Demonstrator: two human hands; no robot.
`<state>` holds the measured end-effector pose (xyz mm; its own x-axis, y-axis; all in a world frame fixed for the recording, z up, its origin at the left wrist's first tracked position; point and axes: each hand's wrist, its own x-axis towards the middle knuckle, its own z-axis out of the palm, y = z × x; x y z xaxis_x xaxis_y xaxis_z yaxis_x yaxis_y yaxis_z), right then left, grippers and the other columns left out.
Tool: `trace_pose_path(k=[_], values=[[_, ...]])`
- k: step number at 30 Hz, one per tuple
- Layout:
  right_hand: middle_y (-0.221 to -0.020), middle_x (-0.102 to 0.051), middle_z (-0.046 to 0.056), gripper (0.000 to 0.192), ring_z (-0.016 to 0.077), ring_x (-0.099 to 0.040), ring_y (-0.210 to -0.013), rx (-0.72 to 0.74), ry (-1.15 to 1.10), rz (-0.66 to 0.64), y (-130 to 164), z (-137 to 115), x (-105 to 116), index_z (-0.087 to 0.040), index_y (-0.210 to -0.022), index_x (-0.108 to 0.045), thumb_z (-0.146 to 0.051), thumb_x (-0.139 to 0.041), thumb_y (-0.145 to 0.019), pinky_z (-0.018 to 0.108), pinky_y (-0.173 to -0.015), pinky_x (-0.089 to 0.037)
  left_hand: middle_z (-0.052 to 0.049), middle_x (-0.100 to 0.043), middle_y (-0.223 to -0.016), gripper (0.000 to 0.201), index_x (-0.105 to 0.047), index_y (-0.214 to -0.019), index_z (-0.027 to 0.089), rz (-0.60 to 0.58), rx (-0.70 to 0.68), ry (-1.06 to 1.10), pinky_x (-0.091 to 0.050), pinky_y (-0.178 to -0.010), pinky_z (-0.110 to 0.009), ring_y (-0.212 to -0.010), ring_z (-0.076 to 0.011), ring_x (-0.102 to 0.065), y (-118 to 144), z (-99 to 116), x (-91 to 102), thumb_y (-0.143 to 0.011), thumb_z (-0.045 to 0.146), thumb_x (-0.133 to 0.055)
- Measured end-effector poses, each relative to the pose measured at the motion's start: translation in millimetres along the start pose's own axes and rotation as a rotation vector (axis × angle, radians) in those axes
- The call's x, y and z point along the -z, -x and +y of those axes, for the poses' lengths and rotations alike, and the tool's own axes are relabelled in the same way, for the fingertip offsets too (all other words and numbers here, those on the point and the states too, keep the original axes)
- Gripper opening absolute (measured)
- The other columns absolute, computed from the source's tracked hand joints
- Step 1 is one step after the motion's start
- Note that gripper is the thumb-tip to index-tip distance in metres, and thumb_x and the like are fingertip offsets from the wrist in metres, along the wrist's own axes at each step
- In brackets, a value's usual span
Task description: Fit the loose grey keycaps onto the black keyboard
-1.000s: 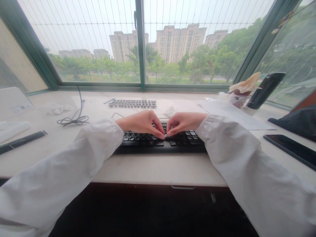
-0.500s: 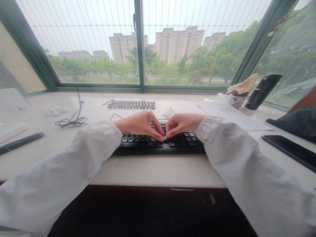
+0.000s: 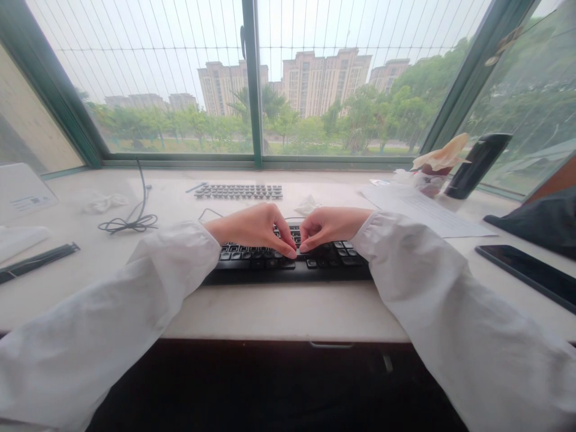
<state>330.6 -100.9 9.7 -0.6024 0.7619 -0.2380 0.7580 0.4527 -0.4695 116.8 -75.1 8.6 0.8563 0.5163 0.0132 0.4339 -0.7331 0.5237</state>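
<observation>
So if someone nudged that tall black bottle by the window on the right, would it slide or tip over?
The black bottle would probably tip: it is tall and narrow and already stands tilted. Its smooth rounded body would likely roll once down. It stands close to the papers and the tissue-topped cup, so it might knock them.

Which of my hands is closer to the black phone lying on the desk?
Right. Your right hand rests on the black keyboard, on the phone's side though well apart from it. Your left hand sits beyond the right one, farther from the phone.
</observation>
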Motion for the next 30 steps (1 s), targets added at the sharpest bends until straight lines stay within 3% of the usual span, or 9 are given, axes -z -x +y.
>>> trace_pose_path(k=[20, 30], values=[[-0.066, -0.057, -0.003, 0.044, 0.0106, -0.045, -0.064, -0.049, -0.080, -0.043, 0.4, -0.1, -1.1, -0.014, -0.080, -0.064, -0.056, -0.071, -0.069, 0.025, -0.058, -0.029, 0.001, -0.070, -0.067, 0.032, -0.079, -0.081, 0.021, -0.006, -0.021, -0.012, -0.034, -0.056, -0.023, -0.061, -0.0112, -0.052, -0.1, 0.9, -5.1, -0.066, 0.049, -0.075], [-0.064, -0.053, -0.004, 0.044, 0.0101, -0.043, -0.062, -0.053, -0.057, -0.040, -1.0, 0.1, -2.3, -0.015, -0.079, -0.063, -0.057, -0.071, -0.069, 0.025, -0.056, -0.029, -0.001, -0.072, -0.080, 0.035, -0.078, -0.085, 0.023, -0.078, 0.114, 0.085, -0.037, -0.069, -0.025, -0.076, -0.0157, -0.059, -4.1, -8.1, -1.1, -0.065, 0.051, -0.075]])
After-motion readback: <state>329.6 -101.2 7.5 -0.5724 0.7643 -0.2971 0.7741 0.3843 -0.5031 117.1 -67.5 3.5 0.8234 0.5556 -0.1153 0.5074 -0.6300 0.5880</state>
